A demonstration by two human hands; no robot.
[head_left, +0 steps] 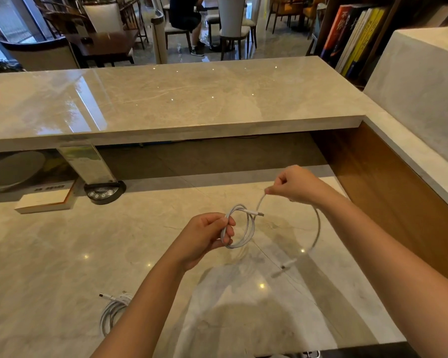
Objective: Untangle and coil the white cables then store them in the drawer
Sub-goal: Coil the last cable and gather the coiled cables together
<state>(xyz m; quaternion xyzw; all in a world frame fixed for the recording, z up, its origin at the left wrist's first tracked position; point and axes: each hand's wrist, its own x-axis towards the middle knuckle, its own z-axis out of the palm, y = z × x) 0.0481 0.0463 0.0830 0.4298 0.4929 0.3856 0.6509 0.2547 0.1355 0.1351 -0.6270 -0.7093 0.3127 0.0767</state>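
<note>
2 white cables, 1 held looped above the desk (239, 228) and 1 coiled on the marble desk (113, 310), 2 hands, left (204, 239) and right (296, 186), 1 book (45, 200) and 1 round socket panel (104, 192).

— White cable (246, 228), white coil (111, 310).
— Table (62, 254): beige marble, grey veins.
— Side panel (388, 192): brown wood.
— Books (357, 37): orange, yellow, white spines.
</note>
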